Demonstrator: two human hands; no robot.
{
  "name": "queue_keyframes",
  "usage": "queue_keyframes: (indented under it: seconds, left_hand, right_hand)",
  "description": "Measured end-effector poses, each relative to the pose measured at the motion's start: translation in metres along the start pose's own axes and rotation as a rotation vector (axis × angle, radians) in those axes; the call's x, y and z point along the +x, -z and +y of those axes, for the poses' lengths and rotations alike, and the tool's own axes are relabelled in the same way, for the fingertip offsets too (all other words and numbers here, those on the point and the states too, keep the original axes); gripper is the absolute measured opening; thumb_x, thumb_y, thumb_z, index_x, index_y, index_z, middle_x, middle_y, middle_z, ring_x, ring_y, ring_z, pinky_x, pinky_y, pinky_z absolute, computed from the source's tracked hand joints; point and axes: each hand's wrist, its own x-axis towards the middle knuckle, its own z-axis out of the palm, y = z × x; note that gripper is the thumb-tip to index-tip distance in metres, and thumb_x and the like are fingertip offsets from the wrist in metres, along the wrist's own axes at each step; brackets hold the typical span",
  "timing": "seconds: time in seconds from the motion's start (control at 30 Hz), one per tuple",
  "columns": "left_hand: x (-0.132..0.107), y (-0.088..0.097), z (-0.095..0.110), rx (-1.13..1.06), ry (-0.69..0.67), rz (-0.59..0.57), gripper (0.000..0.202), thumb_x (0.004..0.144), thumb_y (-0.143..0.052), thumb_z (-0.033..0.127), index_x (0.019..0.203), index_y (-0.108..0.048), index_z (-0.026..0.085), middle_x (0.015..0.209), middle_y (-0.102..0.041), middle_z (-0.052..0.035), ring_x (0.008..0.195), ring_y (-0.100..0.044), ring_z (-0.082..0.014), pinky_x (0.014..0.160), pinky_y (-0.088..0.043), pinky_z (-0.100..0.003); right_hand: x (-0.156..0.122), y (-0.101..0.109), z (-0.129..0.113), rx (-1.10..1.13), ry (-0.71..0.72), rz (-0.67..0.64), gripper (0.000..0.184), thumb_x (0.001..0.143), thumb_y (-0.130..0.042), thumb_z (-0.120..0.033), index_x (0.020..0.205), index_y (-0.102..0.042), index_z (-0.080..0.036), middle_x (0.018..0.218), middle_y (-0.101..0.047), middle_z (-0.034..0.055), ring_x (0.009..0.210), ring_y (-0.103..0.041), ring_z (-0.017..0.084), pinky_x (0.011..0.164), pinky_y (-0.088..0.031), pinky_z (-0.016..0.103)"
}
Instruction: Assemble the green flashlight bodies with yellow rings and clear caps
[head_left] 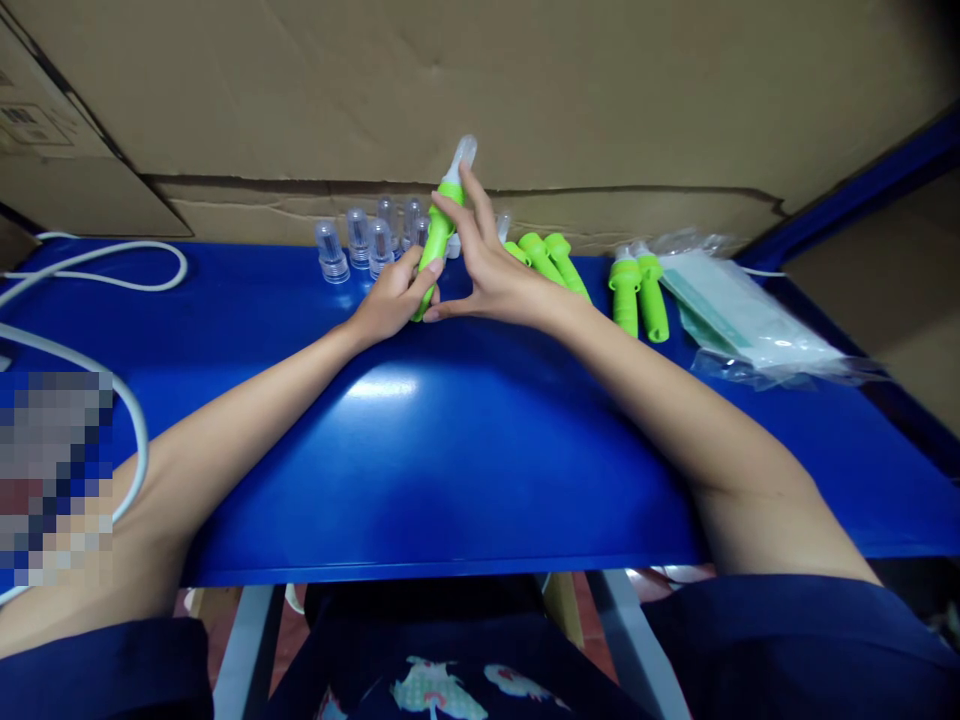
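My left hand [391, 300] is closed round the lower part of a green tube-shaped piece [437, 240] that stands tilted on the blue table [450, 440]. A clear cap [463, 153] sits on its top end. My right hand [491, 265] rests against the piece from the right, fingers stretched up along it and thumb at its base. Several clear caps [360, 240] stand in a cluster just behind my left hand. More green pieces [551, 258] lie behind my right hand, and two capped ones [637, 290] lie further right.
A clear plastic bag [742, 320] with pale green contents lies at the right. White cable [112, 270] loops over the table's left side. Cardboard [480, 90] walls off the back. A blue rail [862, 190] rises at the right.
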Motion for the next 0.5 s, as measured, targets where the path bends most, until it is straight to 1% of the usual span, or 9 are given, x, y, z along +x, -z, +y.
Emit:
queue_keyframes:
  seconds: [0.1,0.17,0.23,0.27,0.37,0.43,0.5]
  left_hand:
    - [-0.0002,-0.0006,-0.0008,0.018,-0.013,0.013,0.053,0.101,-0.045,0.071,0.100,-0.058,0.019,0.075,-0.069,-0.0022,0.061,-0.063,-0.0133,0.060,-0.050,-0.027]
    - [-0.0002,-0.0010,-0.0015,0.023,-0.011,0.008,0.053,0.100,-0.045,0.072,0.098,-0.056,0.020,0.075,-0.067,-0.0020,0.060,-0.061,-0.0134,0.059,-0.048,-0.027]
    - [-0.0002,-0.0014,-0.0024,0.049,-0.014,0.002,0.053,0.099,-0.046,0.073,0.094,-0.053,0.021,0.072,-0.063,-0.0011,0.060,-0.058,-0.0137,0.058,-0.045,-0.028]
    - [0.0000,-0.0015,-0.0028,0.070,-0.022,0.001,0.053,0.098,-0.047,0.073,0.091,-0.052,0.021,0.070,-0.061,-0.0005,0.060,-0.057,-0.0139,0.057,-0.043,-0.028]
    - [0.0008,-0.0019,-0.0037,0.107,-0.059,0.015,0.057,0.096,-0.049,0.077,0.083,-0.050,0.021,0.066,-0.054,0.0007,0.059,-0.053,-0.0139,0.056,-0.039,-0.028]
    - [0.0014,-0.0017,-0.0035,0.095,-0.073,0.024,0.059,0.093,-0.049,0.080,0.081,-0.050,0.021,0.064,-0.051,0.0012,0.059,-0.051,-0.0138,0.055,-0.039,-0.028]
    - [0.0018,-0.0011,-0.0025,0.081,-0.073,0.025,0.062,0.091,-0.049,0.083,0.081,-0.050,0.021,0.063,-0.048,0.0017,0.058,-0.050,-0.0138,0.055,-0.038,-0.028]
  right_hand:
    - [-0.0003,-0.0040,-0.0009,-0.012,-0.025,0.028,0.115,0.077,-0.087,-0.054,0.169,-0.021,-0.032,0.179,0.001,0.0005,0.165,0.013,0.030,0.136,-0.012,0.059]
    - [0.0001,-0.0048,-0.0019,-0.010,-0.012,0.031,0.115,0.077,-0.088,-0.052,0.169,-0.023,-0.028,0.179,0.005,0.0012,0.165,0.014,0.029,0.137,-0.013,0.056]
    - [0.0010,-0.0042,-0.0032,0.003,0.015,0.025,0.118,0.075,-0.089,-0.052,0.169,-0.024,-0.025,0.179,0.007,0.0000,0.165,0.013,0.030,0.137,-0.013,0.053]
    - [0.0016,-0.0036,-0.0039,0.013,0.026,0.018,0.118,0.074,-0.089,-0.054,0.169,-0.024,-0.026,0.179,0.005,-0.0017,0.165,0.012,0.030,0.138,-0.013,0.053]
    - [0.0031,-0.0009,-0.0057,0.056,0.039,-0.005,0.116,0.071,-0.089,-0.058,0.167,-0.030,-0.033,0.179,-0.004,-0.0062,0.166,0.006,0.032,0.137,-0.013,0.055]
    - [0.0029,0.0004,-0.0060,0.083,0.046,-0.024,0.120,0.067,-0.092,-0.060,0.167,-0.031,-0.034,0.178,-0.008,-0.0041,0.166,0.003,0.034,0.137,-0.012,0.058]
    - [0.0018,0.0003,-0.0054,0.096,0.046,-0.045,0.129,0.062,-0.093,-0.061,0.169,-0.027,-0.034,0.178,-0.008,-0.0021,0.166,0.003,0.035,0.136,-0.009,0.060]
